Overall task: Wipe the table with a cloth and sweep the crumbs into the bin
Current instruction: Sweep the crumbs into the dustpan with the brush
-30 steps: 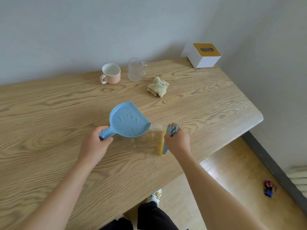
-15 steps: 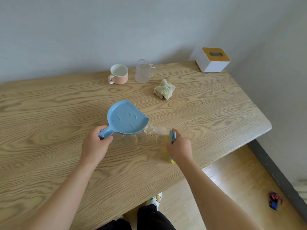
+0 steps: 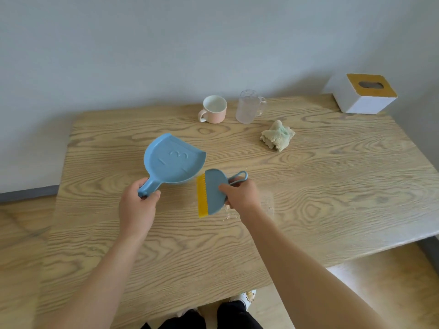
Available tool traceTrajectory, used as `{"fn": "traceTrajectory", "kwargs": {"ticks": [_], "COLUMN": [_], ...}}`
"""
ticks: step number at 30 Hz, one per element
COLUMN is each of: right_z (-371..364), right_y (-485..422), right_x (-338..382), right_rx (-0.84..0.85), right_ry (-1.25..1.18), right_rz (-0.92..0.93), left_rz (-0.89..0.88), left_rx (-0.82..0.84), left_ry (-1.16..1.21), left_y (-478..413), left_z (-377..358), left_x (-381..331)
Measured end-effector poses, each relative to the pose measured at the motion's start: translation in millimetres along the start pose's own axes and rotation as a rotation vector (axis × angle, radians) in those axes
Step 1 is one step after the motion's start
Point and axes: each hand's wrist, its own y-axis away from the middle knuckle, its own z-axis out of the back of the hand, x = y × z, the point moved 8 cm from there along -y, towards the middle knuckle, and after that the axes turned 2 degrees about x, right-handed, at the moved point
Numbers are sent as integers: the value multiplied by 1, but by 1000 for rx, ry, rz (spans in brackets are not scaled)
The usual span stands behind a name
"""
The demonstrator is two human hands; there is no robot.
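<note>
My left hand (image 3: 137, 207) grips the handle of a light blue dustpan (image 3: 174, 160), held tilted over the wooden table (image 3: 332, 186). My right hand (image 3: 240, 194) holds a small blue brush (image 3: 213, 192) with yellow bristles pointing left, just right of the dustpan's open edge. A few pale crumbs (image 3: 229, 213) lie on the wood under and beside my right wrist. A crumpled pale green cloth (image 3: 276, 136) rests on the table further back to the right. No bin is in view.
A pink mug (image 3: 213, 109) and a frosted glass cup (image 3: 249, 106) stand near the back wall. A white tissue box (image 3: 363, 93) with a tan top sits at the back right corner. The table's edges show at left, front and right.
My right hand swung the brush left across the crumbs and turned it flat, bristles at the dustpan's edge. The crumb pile by the dustpan is gone from view. The camera turned left.
</note>
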Motion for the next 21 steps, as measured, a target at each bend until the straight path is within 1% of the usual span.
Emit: {"fn": "traceTrajectory", "kwargs": {"ticks": [2,5,8,11,14,16,18,21], "right_z": [-23,-43,-19,33,72,71,52,14], "right_y": [-5,-12,-21,-26,-24,-20,-13,-4], "right_x": [-3,-11,-19,-27,-27,-22,-19,-26], "right_rx": [51,67,-25,-173,-270,-220,-92,77], "right_ry": [16,79,152,228,189,104,68,119], "right_rz": [-7,-8,-35,-64,-63,-38,-28,-39], "left_rz": [15,31,40,48,61,67,70,64], "left_rx": [-22,-43,-44,-25,-6,-4,-13,-14], "left_ry": [-11,2,22,29,47,54,63,74], "left_y": [1,1,-1,1,4,6,9,11], "left_z": [7,14,15,11,4,3,3,3], "left_x": [4,9,13,18,22,22,20,17]}}
